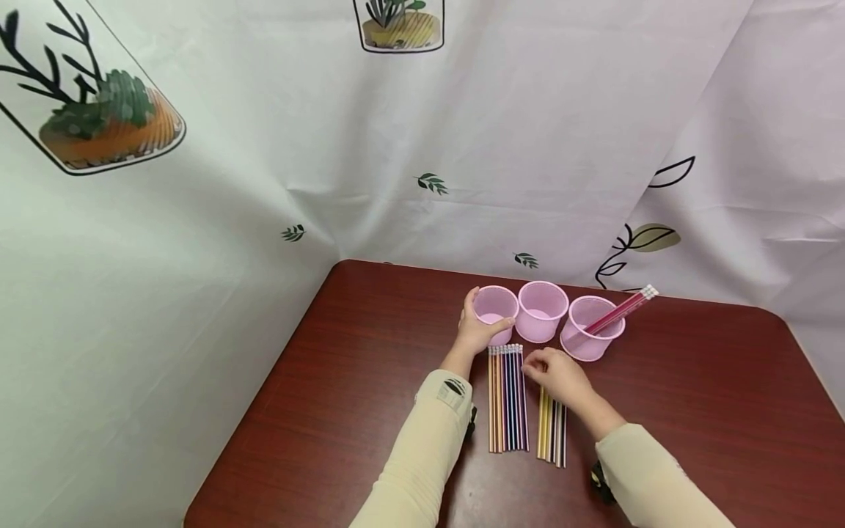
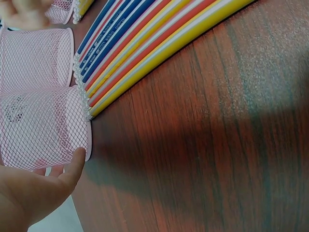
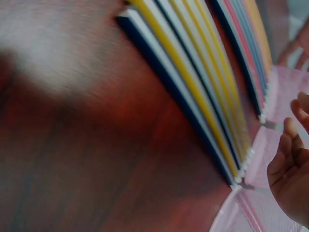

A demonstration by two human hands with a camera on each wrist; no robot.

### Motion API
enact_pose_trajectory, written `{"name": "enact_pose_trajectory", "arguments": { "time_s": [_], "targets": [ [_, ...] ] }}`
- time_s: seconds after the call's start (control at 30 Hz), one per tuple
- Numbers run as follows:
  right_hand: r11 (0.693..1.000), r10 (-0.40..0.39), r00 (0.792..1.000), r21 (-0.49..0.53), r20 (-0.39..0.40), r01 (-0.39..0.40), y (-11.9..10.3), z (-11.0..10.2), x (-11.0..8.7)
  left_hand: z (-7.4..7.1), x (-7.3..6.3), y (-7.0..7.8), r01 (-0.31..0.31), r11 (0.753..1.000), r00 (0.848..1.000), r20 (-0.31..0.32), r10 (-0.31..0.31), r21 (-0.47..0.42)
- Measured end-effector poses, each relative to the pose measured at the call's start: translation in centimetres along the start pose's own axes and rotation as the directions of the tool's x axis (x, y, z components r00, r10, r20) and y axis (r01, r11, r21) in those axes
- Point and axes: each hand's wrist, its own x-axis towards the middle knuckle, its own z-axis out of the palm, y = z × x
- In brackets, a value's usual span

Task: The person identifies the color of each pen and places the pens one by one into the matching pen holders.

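Two pale sleeves, three pink cups, two pencil rows

Left hand grips left cup. Right hand released, fingers loosely bent, near right row. Pink pencils lean in right cup. Cups near back edge; table roomy either side.

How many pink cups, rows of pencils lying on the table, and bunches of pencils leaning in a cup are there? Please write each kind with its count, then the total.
Pink cups: 3 (left cup, middle cup, right cup)
Lying pencil rows: 2 (left row, right row)
Leaning pencil bunch: 1
Total: 6
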Motion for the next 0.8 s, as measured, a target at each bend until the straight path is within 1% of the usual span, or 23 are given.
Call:
{"name": "enact_pose_trajectory", "arguments": {
  "time_s": [0.17, 0.27, 0.37, 0.57, 0.67, 0.8],
  "targets": [
    [0.993, -0.061, 0.998, -0.101, 0.033, 0.064, 0.3, 1.5, -0.3, 0.0, 0.0, -0.1, -0.006, 1.000, 1.000, 0.000, 0.006, -0.003],
    [0.987, -0.069, 0.997, -0.146, 0.038, 0.074, 0.4, 1.9, -0.3, 0.0, 0.0, -0.1, -0.013, 1.000, 1.000, -0.002, 0.013, -0.003],
    [0.978, -0.052, 0.998, -0.201, 0.043, 0.060, 0.3, 2.0, -0.4, 0.0, 0.0, -0.1, -0.015, 1.000, 1.000, -0.004, 0.015, -0.003],
    [0.955, 0.014, 0.998, -0.297, 0.054, 0.003, -0.3, 2.1, -0.4, 0.0, 0.0, -0.1, -0.011, 1.000, 1.000, -0.005, 0.011, -0.002],
    [0.951, 0.046, 0.997, -0.308, 0.055, -0.027, -0.4, 2.2, -0.3, 0.0, 0.0, -0.1, -0.009, 1.000, 1.000, -0.005, 0.009, 0.001],
    [0.945, 0.091, 0.993, -0.322, 0.078, -0.061, -0.6, 2.2, -0.1, 0.0, 0.0, 0.0, -0.007, 1.000, 1.000, -0.003, 0.007, 0.006]
  ]
}}
